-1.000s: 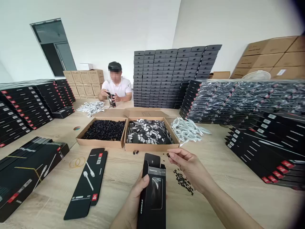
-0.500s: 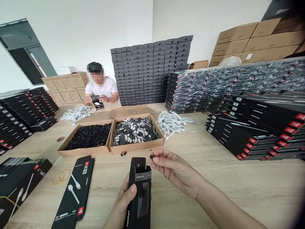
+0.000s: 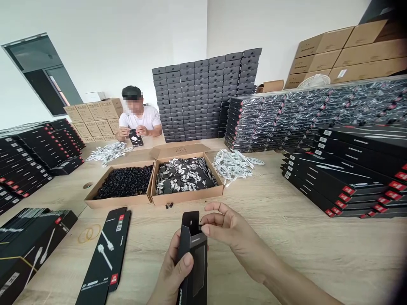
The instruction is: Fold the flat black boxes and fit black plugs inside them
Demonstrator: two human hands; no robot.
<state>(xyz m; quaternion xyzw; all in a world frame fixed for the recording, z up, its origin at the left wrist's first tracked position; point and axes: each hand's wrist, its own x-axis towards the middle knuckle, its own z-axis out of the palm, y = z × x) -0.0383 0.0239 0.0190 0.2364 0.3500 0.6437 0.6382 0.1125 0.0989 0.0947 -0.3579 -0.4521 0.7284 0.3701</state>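
Observation:
My left hand point(image 3: 176, 267) is wrapped round a black cardboard packaging box point(image 3: 193, 271) with a window on its front, its top end open and a flap standing up. The thumb presses on the front edge. Beside the flap, my right hand point(image 3: 229, 231) pinches a small black piece point(image 3: 200, 226) between thumb and forefinger; the fingertips hide most of it. The other fingers of that hand are loosely curled. A flat black cable box point(image 3: 104, 254) lies left of my left hand. Two small black pieces point(image 3: 169, 206) rest on the table just beyond the box.
Ahead stand a carton of small black parts point(image 3: 124, 182) and a carton of black-and-white discs point(image 3: 187, 176). White cables point(image 3: 235, 164) lie in a heap beside them. Black boxes point(image 3: 337, 178) are stacked right, with more point(image 3: 34, 237) left. A co-worker point(image 3: 140, 116) sits across the table, holding a box.
My right hand has brought the small black piece against the open top of the box. The box has turned slightly in my left hand. The view has shifted a little.

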